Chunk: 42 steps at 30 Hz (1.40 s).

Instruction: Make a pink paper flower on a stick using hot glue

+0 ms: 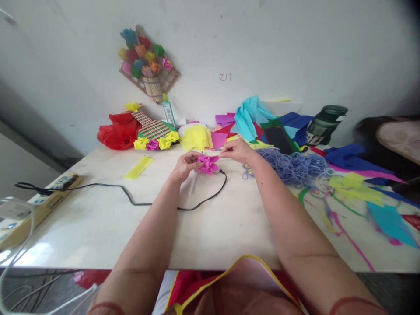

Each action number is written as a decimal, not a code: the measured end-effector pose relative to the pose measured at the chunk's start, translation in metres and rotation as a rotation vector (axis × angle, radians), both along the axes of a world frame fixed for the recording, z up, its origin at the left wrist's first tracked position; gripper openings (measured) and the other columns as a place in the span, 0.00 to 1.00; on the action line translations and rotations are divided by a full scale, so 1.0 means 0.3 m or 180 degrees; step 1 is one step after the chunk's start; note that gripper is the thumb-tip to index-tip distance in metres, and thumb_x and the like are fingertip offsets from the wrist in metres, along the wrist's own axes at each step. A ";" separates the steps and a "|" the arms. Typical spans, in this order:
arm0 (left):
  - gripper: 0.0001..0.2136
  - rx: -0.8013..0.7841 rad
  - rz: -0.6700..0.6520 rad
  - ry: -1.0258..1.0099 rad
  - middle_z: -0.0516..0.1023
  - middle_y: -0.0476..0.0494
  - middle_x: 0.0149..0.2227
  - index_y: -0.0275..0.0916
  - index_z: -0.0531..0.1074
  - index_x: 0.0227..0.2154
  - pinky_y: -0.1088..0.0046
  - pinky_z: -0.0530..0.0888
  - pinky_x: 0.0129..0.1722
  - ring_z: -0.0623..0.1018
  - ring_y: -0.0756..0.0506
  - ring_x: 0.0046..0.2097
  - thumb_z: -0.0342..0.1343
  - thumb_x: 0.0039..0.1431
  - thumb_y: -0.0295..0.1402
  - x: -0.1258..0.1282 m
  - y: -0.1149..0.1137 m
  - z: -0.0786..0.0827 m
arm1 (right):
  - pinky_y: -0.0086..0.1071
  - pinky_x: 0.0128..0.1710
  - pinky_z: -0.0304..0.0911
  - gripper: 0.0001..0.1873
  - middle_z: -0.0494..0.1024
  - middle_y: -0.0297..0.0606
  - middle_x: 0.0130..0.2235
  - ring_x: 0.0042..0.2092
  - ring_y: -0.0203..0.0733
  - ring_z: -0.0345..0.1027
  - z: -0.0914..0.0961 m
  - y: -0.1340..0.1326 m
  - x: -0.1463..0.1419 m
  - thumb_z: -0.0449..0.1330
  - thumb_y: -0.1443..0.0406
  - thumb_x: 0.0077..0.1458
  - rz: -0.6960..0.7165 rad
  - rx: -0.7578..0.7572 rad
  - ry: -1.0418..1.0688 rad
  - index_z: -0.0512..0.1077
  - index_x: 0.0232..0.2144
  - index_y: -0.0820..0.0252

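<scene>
A crumpled pink paper flower [208, 164] sits between both hands above the pale table [98, 218]. My left hand [185, 166] is closed around the flower's left side. My right hand [236, 151] pinches a thin light piece at the flower's top right; what that piece is, I cannot make out. Both forearms reach in from the bottom of the view.
A black cable [138, 199] runs from a power strip [49, 194] at the left toward the hands. Coloured paper sheets [252, 116], blue string [292, 164], a dark bottle [323, 124], a red bag [120, 129], a woven paper craft [154, 131] and a yellow strip [138, 167] lie around.
</scene>
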<state>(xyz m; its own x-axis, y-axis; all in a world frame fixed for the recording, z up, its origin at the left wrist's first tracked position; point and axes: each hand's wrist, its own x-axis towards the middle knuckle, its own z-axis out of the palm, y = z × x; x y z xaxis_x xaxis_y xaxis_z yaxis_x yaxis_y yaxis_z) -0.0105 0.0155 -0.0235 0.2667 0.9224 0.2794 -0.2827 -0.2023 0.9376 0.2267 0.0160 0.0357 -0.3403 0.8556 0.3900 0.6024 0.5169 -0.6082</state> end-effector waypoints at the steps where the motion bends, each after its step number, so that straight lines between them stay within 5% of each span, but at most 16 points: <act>1: 0.18 -0.0016 -0.0011 0.0000 0.81 0.47 0.30 0.36 0.79 0.31 0.74 0.74 0.32 0.77 0.50 0.29 0.74 0.32 0.30 -0.001 0.000 -0.001 | 0.29 0.30 0.55 0.06 0.76 0.34 0.23 0.28 0.35 0.65 0.000 -0.001 0.000 0.66 0.64 0.43 -0.0024 0.0005 -0.0017 0.78 0.21 0.61; 8: 0.21 -0.0098 -0.0138 -0.0051 0.82 0.46 0.37 0.39 0.79 0.36 0.72 0.74 0.36 0.79 0.49 0.33 0.74 0.33 0.28 -0.004 -0.009 0.006 | 0.29 0.31 0.55 0.06 0.76 0.34 0.24 0.28 0.35 0.65 0.002 -0.001 0.001 0.66 0.64 0.45 -0.0002 0.0107 -0.0216 0.78 0.22 0.61; 15: 0.20 -0.0133 -0.0142 -0.0055 0.81 0.47 0.29 0.40 0.82 0.34 0.74 0.73 0.33 0.77 0.49 0.30 0.74 0.31 0.28 0.004 -0.019 0.015 | 0.29 0.32 0.56 0.05 0.76 0.34 0.24 0.29 0.35 0.65 0.013 -0.013 -0.001 0.66 0.65 0.45 -0.0055 0.0096 -0.0320 0.78 0.22 0.62; 42: 0.18 -0.0049 -0.0065 0.0145 0.81 0.46 0.29 0.36 0.80 0.32 0.72 0.74 0.32 0.77 0.49 0.29 0.74 0.33 0.30 0.007 -0.017 0.008 | 0.31 0.33 0.55 0.03 0.80 0.35 0.28 0.32 0.38 0.69 0.045 -0.043 -0.021 0.65 0.66 0.47 -0.0308 0.0344 -0.0974 0.80 0.25 0.58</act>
